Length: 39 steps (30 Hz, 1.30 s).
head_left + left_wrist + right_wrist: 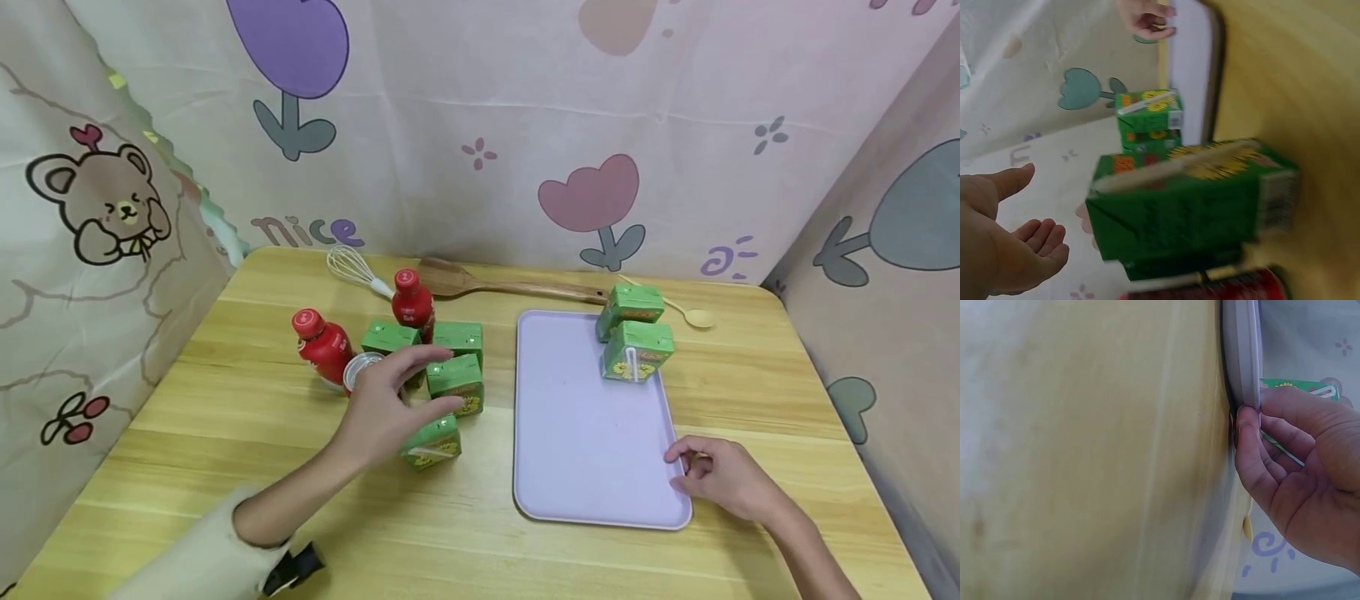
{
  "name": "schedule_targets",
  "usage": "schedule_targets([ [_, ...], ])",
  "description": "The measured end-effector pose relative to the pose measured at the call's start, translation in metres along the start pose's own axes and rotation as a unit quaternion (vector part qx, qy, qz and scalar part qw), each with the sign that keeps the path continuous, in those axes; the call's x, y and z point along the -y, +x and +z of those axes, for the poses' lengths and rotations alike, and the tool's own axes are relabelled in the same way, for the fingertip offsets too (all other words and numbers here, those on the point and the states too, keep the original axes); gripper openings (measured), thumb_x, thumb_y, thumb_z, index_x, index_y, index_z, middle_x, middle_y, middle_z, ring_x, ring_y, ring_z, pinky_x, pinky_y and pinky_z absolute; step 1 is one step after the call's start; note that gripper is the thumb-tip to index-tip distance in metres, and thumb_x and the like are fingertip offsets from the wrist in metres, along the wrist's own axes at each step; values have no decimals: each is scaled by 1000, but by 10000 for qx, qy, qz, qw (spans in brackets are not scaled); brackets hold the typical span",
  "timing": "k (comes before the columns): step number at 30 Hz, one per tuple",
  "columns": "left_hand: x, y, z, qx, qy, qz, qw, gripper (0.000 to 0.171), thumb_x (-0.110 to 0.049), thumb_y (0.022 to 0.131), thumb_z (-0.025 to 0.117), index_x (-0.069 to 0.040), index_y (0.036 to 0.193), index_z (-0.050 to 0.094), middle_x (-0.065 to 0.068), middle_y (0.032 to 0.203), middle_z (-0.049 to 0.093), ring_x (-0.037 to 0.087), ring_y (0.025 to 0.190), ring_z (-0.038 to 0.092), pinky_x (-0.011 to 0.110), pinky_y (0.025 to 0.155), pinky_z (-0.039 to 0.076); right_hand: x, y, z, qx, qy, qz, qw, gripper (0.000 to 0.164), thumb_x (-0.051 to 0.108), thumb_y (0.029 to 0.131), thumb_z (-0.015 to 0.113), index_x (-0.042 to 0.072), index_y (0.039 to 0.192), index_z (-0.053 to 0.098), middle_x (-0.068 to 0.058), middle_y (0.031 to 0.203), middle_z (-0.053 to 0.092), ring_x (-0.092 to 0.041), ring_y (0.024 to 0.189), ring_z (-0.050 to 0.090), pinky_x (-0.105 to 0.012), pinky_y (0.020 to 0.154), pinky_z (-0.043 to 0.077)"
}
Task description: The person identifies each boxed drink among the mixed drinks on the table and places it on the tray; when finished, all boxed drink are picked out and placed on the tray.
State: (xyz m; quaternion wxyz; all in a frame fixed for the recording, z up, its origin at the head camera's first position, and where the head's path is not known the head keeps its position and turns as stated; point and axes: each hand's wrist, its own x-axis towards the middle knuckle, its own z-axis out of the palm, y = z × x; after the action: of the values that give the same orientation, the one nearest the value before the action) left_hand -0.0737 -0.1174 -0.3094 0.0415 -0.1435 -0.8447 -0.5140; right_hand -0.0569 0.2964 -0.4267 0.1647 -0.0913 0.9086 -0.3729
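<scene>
My left hand hovers over a group of green drink cartons, thumb and fingers spread apart with nothing between them. Nearest to it are one carton by its fingertips and a closer one beneath the thumb. In the left wrist view a carton with a straw on its side looms beyond the fingers. At the lower right corner of a lilac tray, my right hand pinches the rim; the right wrist view shows thumb and fingers on the tray edge. Two green cartons stand at the tray's far right.
Two red bottles and a silver-topped can stand among the left cartons. Along the back lie a white whisk, a wooden spatula and a pale yellow spoon. Patterned cloth hangs round the table.
</scene>
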Motion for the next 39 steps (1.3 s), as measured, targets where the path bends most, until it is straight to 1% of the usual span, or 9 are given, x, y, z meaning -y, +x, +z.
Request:
schedule_targets([
  [3, -5, -9, -7, 36, 195, -167, 9997, 42, -16, 69, 75, -12, 108, 59, 0, 107, 60, 13, 90, 54, 23, 63, 44, 0, 0, -1, 8, 22, 4, 10000, 24, 11, 70, 73, 9, 89, 59, -2, 71, 51, -6, 57, 47, -21, 49, 41],
  [6, -5, -15, -9, 139, 251, -349, 9990, 41, -12, 69, 75, -10, 107, 59, 3, 104, 61, 14, 84, 53, 26, 68, 45, 0, 0, -1, -7, 16, 5, 10000, 24, 11, 70, 73, 9, 89, 59, -2, 71, 51, -6, 57, 47, -21, 49, 41],
  [12, 26, -22, -5, 270, 341, -508, 9978, 43, -19, 70, 75, -12, 109, 59, 1, 107, 60, 14, 99, 53, 34, 83, 45, 0, -1, 0, -39, -7, -22, 10000, 24, 11, 70, 73, 9, 89, 59, -2, 71, 51, -6, 57, 46, -21, 49, 41],
  [16, 48, -28, 0, 256, 442, -524, 9973, 45, -31, 69, 75, -18, 108, 59, -6, 106, 59, 12, 101, 53, 33, 84, 45, 0, -1, 1, -42, -1, 0, 10000, 24, 12, 69, 73, 9, 89, 59, -2, 71, 51, -6, 57, 46, -21, 49, 41],
  [20, 56, -32, 3, 172, 551, -490, 9971, 48, -36, 66, 75, -21, 109, 58, -10, 106, 58, 9, 98, 52, 33, 81, 44, 0, -1, 1, -61, -10, 1, 10000, 25, 12, 69, 73, 9, 89, 59, -2, 71, 51, -6, 57, 46, -21, 48, 40],
  [24, 60, -35, 8, 83, 590, -445, 9972, 51, -33, 65, 76, -21, 111, 57, -10, 109, 56, 9, 98, 50, 34, 80, 43, 0, -2, 1, -113, -23, 31, 9999, 24, 11, 69, 73, 10, 89, 60, -1, 70, 51, -6, 55, 46, -21, 48, 40],
  [29, 67, -39, 14, -38, 337, -510, 9981, 53, -26, 65, 78, -19, 112, 56, -8, 114, 55, 9, 103, 48, 33, 83, 43, 0, -1, 1, -101, -5, -34, 9999, 24, 11, 69, 73, 9, 89, 59, -1, 69, 51, -6, 55, 46, -21, 47, 40],
  [32, 70, -41, 17, -129, -31, -658, 9977, 54, -23, 65, 78, -19, 114, 55, -4, 118, 53, 10, 104, 48, 33, 82, 44, 0, -1, 1, -99, 7, -86, 9999, 24, 11, 69, 73, 8, 89, 59, -2, 70, 51, -6, 55, 46, -21, 47, 40],
  [39, 75, -46, 22, -243, -864, -1074, 9902, 56, -21, 65, 78, -18, 115, 54, 5, 122, 49, 16, 101, 50, 31, 81, 45, 1, -2, 1, -92, -4, -38, 10000, 24, 11, 70, 73, 8, 89, 59, -2, 70, 51, -6, 55, 45, -21, 48, 40],
])
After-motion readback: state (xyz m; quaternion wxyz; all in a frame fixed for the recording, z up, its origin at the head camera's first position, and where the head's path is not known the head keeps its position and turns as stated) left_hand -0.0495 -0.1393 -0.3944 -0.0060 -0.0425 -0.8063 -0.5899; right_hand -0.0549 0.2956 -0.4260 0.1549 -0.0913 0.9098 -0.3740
